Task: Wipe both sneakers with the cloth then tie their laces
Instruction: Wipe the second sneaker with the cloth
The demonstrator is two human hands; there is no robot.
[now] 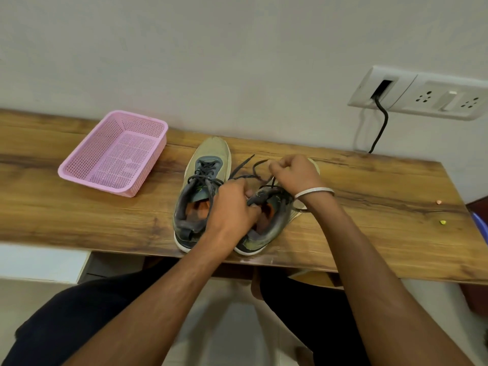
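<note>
Two olive-grey sneakers stand side by side on the wooden table, toes toward the wall. The left sneaker [203,180] has its dark laces drawn across the tongue. The right sneaker [264,233] is largely covered by my hands. My left hand [232,204] is curled over its tongue and pinches a dark lace [245,177]. My right hand [295,173], with a bangle on the wrist, pinches the other lace end above the toe. A loop of lace runs between the two hands. No cloth is in view.
A pink mesh basket [79,170] lies empty at the left on the table [383,207]. A wall socket plate [422,93] with a black cable [381,122] sits at the back right. Two tiny bits lie near the right edge. My knees are below the table's front edge.
</note>
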